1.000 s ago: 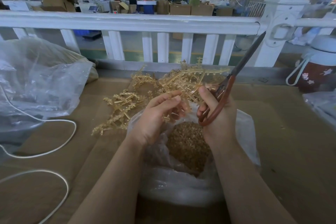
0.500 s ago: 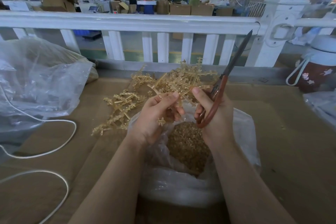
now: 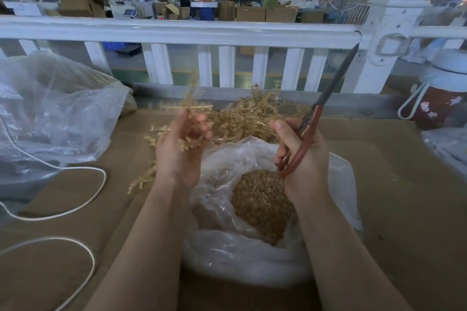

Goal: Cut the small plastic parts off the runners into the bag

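Now we hold the scissors (image 3: 319, 118) in our right hand (image 3: 302, 159), fingers curled through the reddish-brown handle loop, blades together, their long axis slanting up and to the right toward the white railing (image 3: 177, 31). Our left hand (image 3: 180, 149) grips a blurred amber runner (image 3: 188, 106), its branches sticking up above the fingers. Both hands are apart, just above the clear plastic bag (image 3: 242, 255), which lies open between our forearms with cut small parts (image 3: 262, 202) heaped inside. More runners (image 3: 247, 116) are piled on the cardboard-covered table (image 3: 404, 197) beyond it.
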A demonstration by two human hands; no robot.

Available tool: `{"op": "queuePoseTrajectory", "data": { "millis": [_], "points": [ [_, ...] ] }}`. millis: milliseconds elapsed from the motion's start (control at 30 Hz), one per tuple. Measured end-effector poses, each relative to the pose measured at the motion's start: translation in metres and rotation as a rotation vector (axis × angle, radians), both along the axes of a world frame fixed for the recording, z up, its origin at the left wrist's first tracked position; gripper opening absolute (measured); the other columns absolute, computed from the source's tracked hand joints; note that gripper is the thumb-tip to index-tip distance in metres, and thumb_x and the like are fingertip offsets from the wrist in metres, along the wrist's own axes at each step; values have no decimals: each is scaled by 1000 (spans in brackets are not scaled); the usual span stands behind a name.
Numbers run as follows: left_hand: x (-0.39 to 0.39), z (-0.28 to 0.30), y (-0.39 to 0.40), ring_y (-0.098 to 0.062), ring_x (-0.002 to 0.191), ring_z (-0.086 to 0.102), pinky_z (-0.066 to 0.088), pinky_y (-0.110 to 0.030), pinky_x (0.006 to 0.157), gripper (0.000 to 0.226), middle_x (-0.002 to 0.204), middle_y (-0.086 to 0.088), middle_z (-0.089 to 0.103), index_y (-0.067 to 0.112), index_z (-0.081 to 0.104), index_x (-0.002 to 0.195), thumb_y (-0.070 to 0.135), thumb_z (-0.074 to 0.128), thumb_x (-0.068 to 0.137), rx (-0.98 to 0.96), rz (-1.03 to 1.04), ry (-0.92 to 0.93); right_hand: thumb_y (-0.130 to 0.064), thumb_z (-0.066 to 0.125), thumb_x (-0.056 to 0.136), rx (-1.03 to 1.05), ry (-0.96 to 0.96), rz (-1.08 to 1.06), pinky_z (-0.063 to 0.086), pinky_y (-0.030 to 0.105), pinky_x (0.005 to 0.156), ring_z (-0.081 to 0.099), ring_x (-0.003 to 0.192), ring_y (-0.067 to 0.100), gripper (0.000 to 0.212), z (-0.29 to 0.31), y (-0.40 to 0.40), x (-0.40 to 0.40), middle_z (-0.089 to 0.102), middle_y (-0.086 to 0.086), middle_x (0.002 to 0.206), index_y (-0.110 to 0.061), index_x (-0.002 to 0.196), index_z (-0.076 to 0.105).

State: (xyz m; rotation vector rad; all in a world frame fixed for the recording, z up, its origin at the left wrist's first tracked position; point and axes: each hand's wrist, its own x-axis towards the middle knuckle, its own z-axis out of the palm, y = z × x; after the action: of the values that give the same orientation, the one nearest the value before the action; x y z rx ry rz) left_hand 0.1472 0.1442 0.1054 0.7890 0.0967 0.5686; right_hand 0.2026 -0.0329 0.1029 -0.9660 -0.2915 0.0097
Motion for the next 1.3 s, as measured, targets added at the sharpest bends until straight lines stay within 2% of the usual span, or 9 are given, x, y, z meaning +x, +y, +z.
{"op": "queuePoseTrajectory", "data": {
  "millis": [300,467,567,700,767,867,1000,1167,1300],
  "points": [
    [3,-8,20,-21,93,67,51,-26,91,62,108,-11,65,5,54,121,61,47,97,-527,239,38,-7,72,86,-15,-2,-36,44,19,41,48,41,7,24,-2,-1,3,61,28,97,1,105,59],
    [-1,-11,24,-37,127,52,38,-51,112,87,143,-14,46,21,39,148,64,71,79,-650,220,-29,-10,73,87,-57,30,-48,44,19,41,48,42,8,21,-3,-1,3,67,19,90,-1,101,60],
    [-4,-6,24,-45,128,51,38,-52,111,71,142,-25,45,13,48,140,20,75,76,-677,113,-80,-8,69,92,-145,26,-81,42,19,40,46,43,9,15,-5,-1,4,72,8,82,0,102,61],
    [-4,2,23,-41,127,50,47,-51,106,36,143,-33,44,0,56,112,-9,43,80,-683,69,14,-12,71,93,-308,4,-123,43,18,50,53,50,4,7,-9,2,6,73,9,86,-9,94,65],
    [-2,-1,22,-34,116,63,56,-43,94,22,131,-36,56,-6,54,106,0,34,100,-720,21,41,-13,70,93,-347,-16,-123,44,15,53,58,53,1,6,-9,3,5,72,13,89,-9,95,65],
    [-1,-7,23,-36,100,72,60,-47,80,47,116,-34,66,-4,42,119,40,30,109,-777,-9,19,-16,73,91,-410,-33,-148,53,31,60,61,62,11,9,-11,4,5,70,13,82,-10,93,67],
    [-3,-12,24,-34,118,65,37,-51,113,98,124,-19,68,-1,45,129,85,31,84,-570,-162,-27,-18,74,91,-431,-37,-147,54,31,63,63,65,15,7,-11,5,5,72,12,85,-15,89,68],
    [-2,-8,16,-32,148,29,11,-54,123,121,155,-22,39,-2,26,153,87,45,73,-255,-293,19,-18,74,90,-441,-32,-149,56,26,68,70,72,12,6,-12,5,6,75,2,82,-15,91,69],
    [7,0,-4,-24,123,55,51,-35,93,72,133,-8,59,10,52,139,54,64,83,193,-177,380,-18,75,89,-439,-32,-141,50,25,64,65,63,8,7,-10,6,5,75,2,81,-14,91,69]
  ]
}}
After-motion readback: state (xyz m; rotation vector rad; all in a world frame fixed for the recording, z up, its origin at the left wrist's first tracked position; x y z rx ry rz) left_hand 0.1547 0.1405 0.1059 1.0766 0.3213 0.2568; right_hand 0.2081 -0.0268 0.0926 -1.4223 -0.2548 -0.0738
